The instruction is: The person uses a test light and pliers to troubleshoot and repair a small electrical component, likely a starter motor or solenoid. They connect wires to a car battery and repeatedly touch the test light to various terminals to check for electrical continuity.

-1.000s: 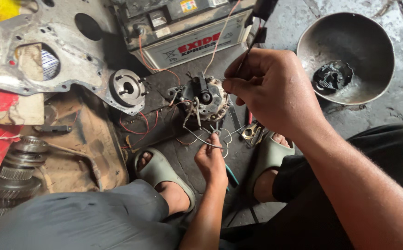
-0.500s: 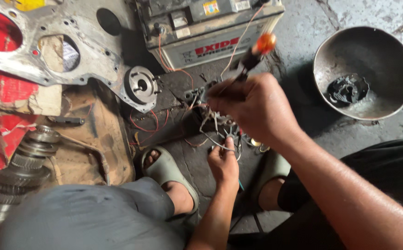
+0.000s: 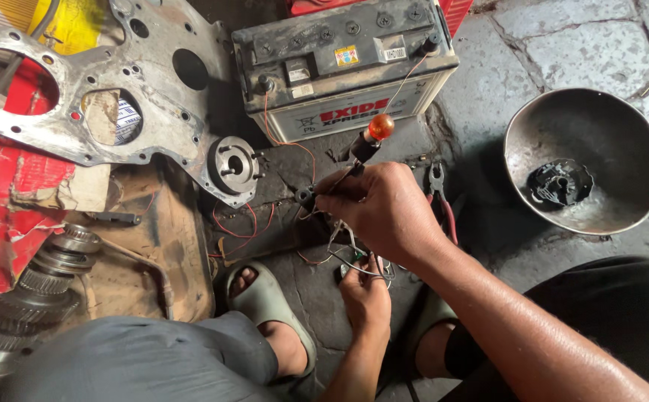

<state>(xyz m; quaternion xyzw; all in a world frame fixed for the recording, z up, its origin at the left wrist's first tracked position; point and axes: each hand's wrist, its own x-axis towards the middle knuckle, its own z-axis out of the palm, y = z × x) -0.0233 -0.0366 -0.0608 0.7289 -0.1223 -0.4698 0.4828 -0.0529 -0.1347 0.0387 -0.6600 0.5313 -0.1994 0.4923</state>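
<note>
- Screwdriver [image 3: 358, 156] with orange-tipped handle sitting at frame centre, just below the car battery [image 3: 339, 67].
- Right hand [image 3: 384, 212] is gripping its shaft, fingers curled tight.
- Left hand [image 3: 365, 294] is pinching thin wires [image 3: 354, 260] lower centre.
- Metal bowl [image 3: 585, 160] resting at right.

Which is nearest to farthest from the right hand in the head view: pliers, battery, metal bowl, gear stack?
From the right hand:
1. Pliers, just beside it, right in the picture.
2. Battery, above.
3. Metal bowl, far right.
4. Gear stack, far left.
</note>
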